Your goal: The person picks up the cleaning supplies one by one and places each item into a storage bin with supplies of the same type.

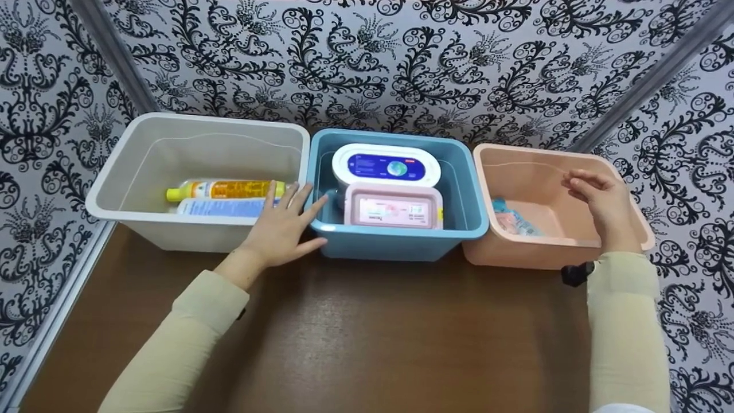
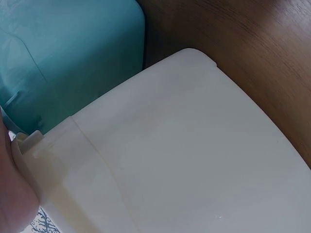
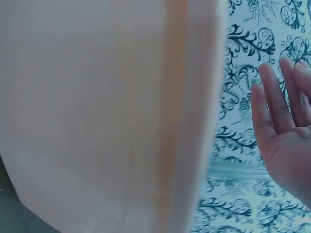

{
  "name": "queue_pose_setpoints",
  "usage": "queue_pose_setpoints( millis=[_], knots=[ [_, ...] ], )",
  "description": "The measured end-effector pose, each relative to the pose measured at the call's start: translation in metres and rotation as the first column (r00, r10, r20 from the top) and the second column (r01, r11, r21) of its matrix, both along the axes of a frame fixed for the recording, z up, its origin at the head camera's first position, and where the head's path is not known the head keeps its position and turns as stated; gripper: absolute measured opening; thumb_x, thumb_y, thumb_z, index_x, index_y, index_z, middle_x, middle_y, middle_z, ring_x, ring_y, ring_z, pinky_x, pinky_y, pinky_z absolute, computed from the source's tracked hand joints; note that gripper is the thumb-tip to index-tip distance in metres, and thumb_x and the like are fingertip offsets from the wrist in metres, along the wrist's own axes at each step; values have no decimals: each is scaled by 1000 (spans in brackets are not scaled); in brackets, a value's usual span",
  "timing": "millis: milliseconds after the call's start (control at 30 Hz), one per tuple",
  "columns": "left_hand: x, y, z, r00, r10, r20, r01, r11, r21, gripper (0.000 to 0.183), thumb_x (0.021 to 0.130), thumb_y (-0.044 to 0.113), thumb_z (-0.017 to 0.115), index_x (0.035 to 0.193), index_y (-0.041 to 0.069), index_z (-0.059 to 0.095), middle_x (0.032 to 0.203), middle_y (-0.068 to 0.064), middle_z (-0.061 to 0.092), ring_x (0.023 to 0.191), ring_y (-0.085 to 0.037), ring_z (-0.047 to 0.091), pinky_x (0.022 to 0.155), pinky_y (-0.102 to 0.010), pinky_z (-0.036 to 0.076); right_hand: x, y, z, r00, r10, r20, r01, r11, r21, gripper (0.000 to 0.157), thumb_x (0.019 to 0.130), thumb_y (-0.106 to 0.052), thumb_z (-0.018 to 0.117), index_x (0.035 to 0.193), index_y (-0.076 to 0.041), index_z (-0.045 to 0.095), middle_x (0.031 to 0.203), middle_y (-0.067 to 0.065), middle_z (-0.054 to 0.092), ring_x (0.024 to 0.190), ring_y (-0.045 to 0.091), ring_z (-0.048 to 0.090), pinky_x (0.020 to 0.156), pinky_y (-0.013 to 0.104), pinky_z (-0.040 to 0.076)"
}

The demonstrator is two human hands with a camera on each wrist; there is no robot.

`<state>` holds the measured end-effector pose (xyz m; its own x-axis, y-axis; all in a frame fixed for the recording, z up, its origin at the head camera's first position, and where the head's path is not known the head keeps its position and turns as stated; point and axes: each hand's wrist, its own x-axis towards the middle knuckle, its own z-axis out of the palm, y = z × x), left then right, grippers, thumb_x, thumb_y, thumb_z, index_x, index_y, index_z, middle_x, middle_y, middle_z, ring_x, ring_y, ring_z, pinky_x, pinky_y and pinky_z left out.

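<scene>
My left hand (image 1: 281,229) lies with fingers spread across the adjoining front corners of a white bin (image 1: 200,217) and a blue bin (image 1: 401,232). Part of that hand shows at the left edge of the left wrist view, against the white bin's rim. Over the right side of a peach bin (image 1: 533,252) hovers my right hand (image 1: 602,198), fingers loosely bent and holding nothing. The right wrist view shows its relaxed fingers (image 3: 274,97) beside the bin's rim. Inside the peach bin lies a small clear pack with a blue top (image 1: 516,222).
The white bin holds a yellow bottle (image 1: 229,189) and a pale blue-and-white package (image 1: 221,207). In the blue bin stand a white tub with a dark-blue label (image 1: 387,165) and a pink box (image 1: 395,207). Patterned walls (image 1: 367,63) enclose the brown table (image 1: 401,332).
</scene>
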<state>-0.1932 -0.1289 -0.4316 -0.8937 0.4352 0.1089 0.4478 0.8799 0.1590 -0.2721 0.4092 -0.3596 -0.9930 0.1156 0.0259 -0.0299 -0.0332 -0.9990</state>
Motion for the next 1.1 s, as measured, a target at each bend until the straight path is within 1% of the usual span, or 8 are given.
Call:
queue_pose_setpoints(
  millis=[100, 333, 533, 767, 833, 933, 1033, 1100],
  knots=[
    [0, -1, 0, 1000, 2, -4, -2, 1000, -8, 75, 89, 61, 44, 150, 23, 22, 156, -16, 16, 143, -39, 17, 113, -62, -4, -1, -4, 4, 1000, 13, -7, -13, 998, 57, 13, 84, -4, 65, 93, -12, 71, 84, -7, 73, 77, 4, 69, 72, 14, 53],
    [0, -2, 0, 999, -14, -50, 14, 1000, 9, 74, 88, 58, 49, 148, 18, 29, 154, -19, 22, 139, -43, 24, 111, -65, 0, -4, -9, 1, 998, 56, -24, -55, 996, 66, 13, 87, -3, 62, 93, -10, 71, 84, -7, 74, 76, 3, 70, 71, 13, 53],
    [-2, -2, 0, 1000, 4, -20, -4, 1000, -6, 75, 89, 62, 43, 149, 21, 25, 155, -17, 18, 141, -41, 21, 112, -64, -2, -4, -12, -1, 998, 51, -32, -44, 979, 201, 11, 89, -11, 63, 93, -16, 72, 84, -14, 73, 76, -3, 67, 70, 9, 51],
    [-7, -1, 4, 999, 12, 39, -12, 1000, 5, 76, 89, 64, 40, 150, 22, 22, 157, -15, 16, 143, -40, 16, 112, -63, -6, -4, -16, 0, 998, 52, -42, -37, 953, 301, 16, 89, -16, 63, 103, -12, 68, 86, -19, 71, 79, -6, 65, 72, 7, 48],
    [-8, -2, 6, 998, 15, 59, -17, 999, 29, 76, 89, 63, 40, 150, 22, 21, 157, -15, 16, 143, -40, 14, 111, -63, -7, -4, -17, 1, 998, 56, -41, -39, 943, 330, 17, 90, -17, 62, 105, -12, 68, 86, -20, 71, 80, -7, 64, 73, 7, 47],
    [-10, -3, 10, 997, 31, 72, -35, 998, 55, 76, 90, 63, 40, 151, 22, 19, 156, -14, 18, 143, -40, 13, 111, -64, -7, -5, -21, 1, 997, 62, -45, -40, 921, 387, 15, 91, -20, 61, 104, -17, 68, 88, -23, 70, 82, -8, 63, 75, 7, 46],
    [-13, -4, 18, 996, 59, 71, -64, 995, 80, 76, 90, 62, 40, 151, 23, 17, 156, -14, 18, 143, -40, 13, 112, -63, -5, -6, -25, 3, 996, 68, -59, -33, 887, 461, 14, 92, -22, 58, 103, -24, 67, 90, -28, 67, 86, -9, 60, 78, 7, 44],
    [-16, -5, 23, 995, 74, 62, -80, 992, 98, 75, 90, 61, 41, 151, 22, 18, 156, -15, 18, 143, -40, 14, 112, -64, -4, -6, -27, 3, 995, 67, -69, -21, 851, 525, 17, 93, -25, 57, 108, -23, 66, 93, -31, 64, 90, -10, 57, 81, 6, 43]
  ],
)
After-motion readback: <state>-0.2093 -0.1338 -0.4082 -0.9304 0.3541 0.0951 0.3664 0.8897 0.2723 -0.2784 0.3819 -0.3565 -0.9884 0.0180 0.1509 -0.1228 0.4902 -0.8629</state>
